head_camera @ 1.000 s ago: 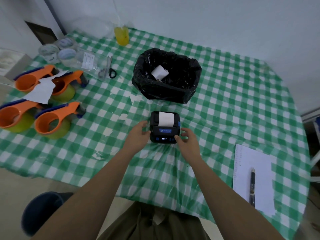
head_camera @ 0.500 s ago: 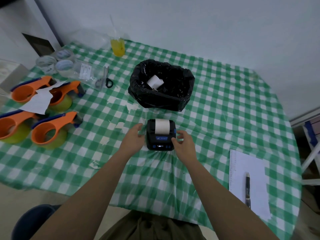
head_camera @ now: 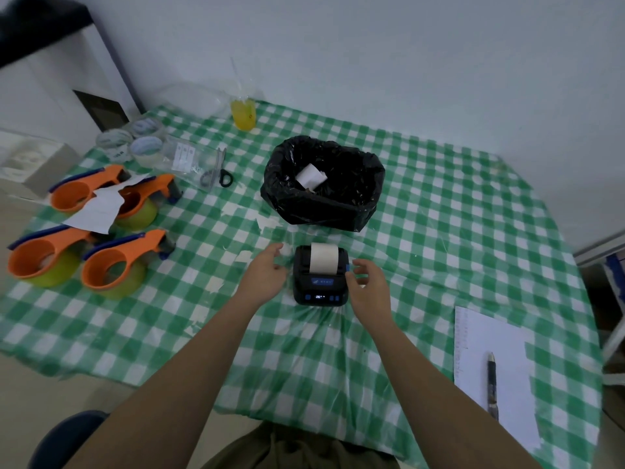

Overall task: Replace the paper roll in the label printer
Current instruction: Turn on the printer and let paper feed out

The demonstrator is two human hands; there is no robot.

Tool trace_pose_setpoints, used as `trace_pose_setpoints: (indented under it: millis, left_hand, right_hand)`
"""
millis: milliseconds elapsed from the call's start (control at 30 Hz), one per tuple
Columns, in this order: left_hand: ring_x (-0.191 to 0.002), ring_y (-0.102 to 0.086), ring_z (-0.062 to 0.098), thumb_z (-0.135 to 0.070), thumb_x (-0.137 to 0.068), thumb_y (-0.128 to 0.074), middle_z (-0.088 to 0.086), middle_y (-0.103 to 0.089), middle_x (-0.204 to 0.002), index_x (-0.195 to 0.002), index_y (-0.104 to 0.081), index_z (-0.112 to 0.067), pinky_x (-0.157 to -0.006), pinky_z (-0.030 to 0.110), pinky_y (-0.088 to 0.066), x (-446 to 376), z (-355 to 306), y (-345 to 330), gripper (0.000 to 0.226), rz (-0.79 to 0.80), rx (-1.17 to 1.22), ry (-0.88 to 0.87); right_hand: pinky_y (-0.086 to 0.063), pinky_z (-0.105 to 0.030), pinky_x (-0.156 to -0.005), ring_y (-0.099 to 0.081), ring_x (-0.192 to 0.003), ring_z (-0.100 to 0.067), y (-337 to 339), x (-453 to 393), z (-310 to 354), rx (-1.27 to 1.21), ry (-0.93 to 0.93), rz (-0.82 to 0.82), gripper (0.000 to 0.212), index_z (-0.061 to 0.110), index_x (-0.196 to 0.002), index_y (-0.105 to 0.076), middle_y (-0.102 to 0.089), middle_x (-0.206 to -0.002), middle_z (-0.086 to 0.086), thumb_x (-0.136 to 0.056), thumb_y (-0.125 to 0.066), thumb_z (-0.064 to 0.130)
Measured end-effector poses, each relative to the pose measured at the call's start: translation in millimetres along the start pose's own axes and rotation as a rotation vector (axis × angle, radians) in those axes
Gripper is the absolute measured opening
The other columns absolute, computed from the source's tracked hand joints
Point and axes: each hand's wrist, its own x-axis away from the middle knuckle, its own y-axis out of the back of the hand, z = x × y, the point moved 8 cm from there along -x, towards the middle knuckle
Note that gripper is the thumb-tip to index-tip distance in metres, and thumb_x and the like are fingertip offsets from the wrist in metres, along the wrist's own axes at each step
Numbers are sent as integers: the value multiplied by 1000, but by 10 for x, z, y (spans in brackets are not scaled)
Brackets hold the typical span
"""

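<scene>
tape guns: four orange ones (head_camera: 111, 262) parked on the far-left side of the worktop (head_camera: 439, 231), a loose paper scrap (head_camera: 96, 211) lying across two of them. Well clear of the job.
scissors: (head_camera: 216, 172) far left of centre, next to a clear bag and some tape rolls. Not in the way either.
left hand: (head_camera: 267, 270) just left of the printer, fingers loosely spread and curled toward its side, holding nothing. Can't tell if they touch the casing.
printer: (head_camera: 320, 275) sits near the middle of the worktop, between both hands. A white roll (head_camera: 324, 258) is seated in the top bay, which looks open, display lit.
bin: black-lined one (head_camera: 323, 184) right behind the printer, with a white roll (head_camera: 311, 176) in it. I'd guess that's the old one, so removal looks done.
right hand: (head_camera: 367, 286) just right of the printer, fingers spread and empty, tips by the blue side tab.
what's left: probably feeding the paper end and closing the cover, then a test feed.
notepad and pen: (head_camera: 492, 374) near right, far enough off to ignore.
</scene>
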Motion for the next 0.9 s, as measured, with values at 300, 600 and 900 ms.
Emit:
trace_pose_setpoints:
  millis: [300,600,900]
  left_hand:
    - [-104,-47,12,-4,-94,-38,2,-39,-149,-142,-33,-15,-81,25,-37,48,-68,11,50,-16,6,-30]
    - [-125,-48,24,-7,-94,-41,6,-44,-145,-140,-37,-17,-94,30,-39,43,-18,-33,47,-25,16,-37]
    - [-123,-49,24,-8,-93,-44,6,-47,-142,-139,-38,-17,-93,30,-41,33,-16,-36,46,-34,27,-35]
  right_hand:
    - [-40,-16,-57,-53,-76,-11,34,-10,38,-17,6,-4,23,15,-114,-55,-59,-109,-8,-91,-54,16]
    - [-43,-23,-62,-55,-81,-16,56,-42,14,-38,6,-6,22,16,-113,-55,-60,-104,-6,-91,-55,16]
    - [-44,-26,-63,-54,-77,-14,35,-52,-33,-38,-13,13,23,15,-114,-56,-60,-105,-6,-90,-56,14]
